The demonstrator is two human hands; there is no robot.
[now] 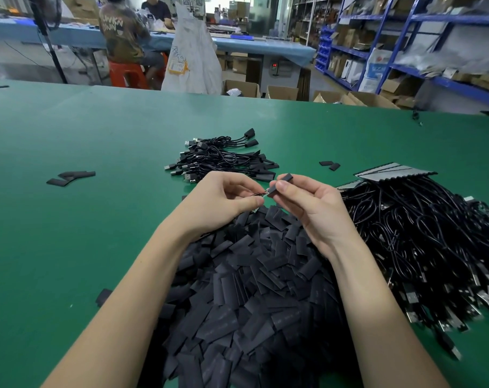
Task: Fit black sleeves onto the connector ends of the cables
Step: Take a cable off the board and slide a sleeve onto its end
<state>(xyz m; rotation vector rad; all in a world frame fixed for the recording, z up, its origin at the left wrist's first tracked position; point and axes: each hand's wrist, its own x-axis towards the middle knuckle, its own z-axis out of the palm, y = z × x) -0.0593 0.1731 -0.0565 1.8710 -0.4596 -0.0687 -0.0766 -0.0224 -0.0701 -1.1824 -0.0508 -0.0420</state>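
Two bare hands meet above a green felt-like table top (pixel 70 219). The left hand (pixel 223 197) pinches the small metal-tipped connector end (pixel 261 194) of a thin cable between thumb and fingers, and the right hand (pixel 307 203) pinches one flat black sleeve (pixel 282 184) between thumb and forefinger, its open mouth touching the connector tip; whether the tip is already inside cannot be told. Directly beneath the hands and forearms lies one large heap of loose flat black sleeves (pixel 251 289), far too many to count. To the right of it lies one big tangled pile of thin black cables (pixel 433 247) with metal USB plugs along its near edge, again too many to count; at its far end sit ribbed grey-and-black flat strips (pixel 391 172), their number unclear. Beyond the hands lies one smaller bundle of black cables already wearing sleeves (pixel 223 158), roughly a dozen or more, with USB plugs pointing left. Stray sleeves lie apart on the table: a cluster of about three at the left (pixel 70 177), two at the right (pixel 330 164), one near the left forearm (pixel 103 296) and one at the far left edge (pixel 2 86). Past the table, two seated people (pixel 126 32) work at a long blue bench (pixel 251 44), one white sack (pixel 193 57) stands upright, several open cardboard boxes (pixel 282 92) sit on the floor, and blue metal shelving (pixel 405 46) fills the right side.
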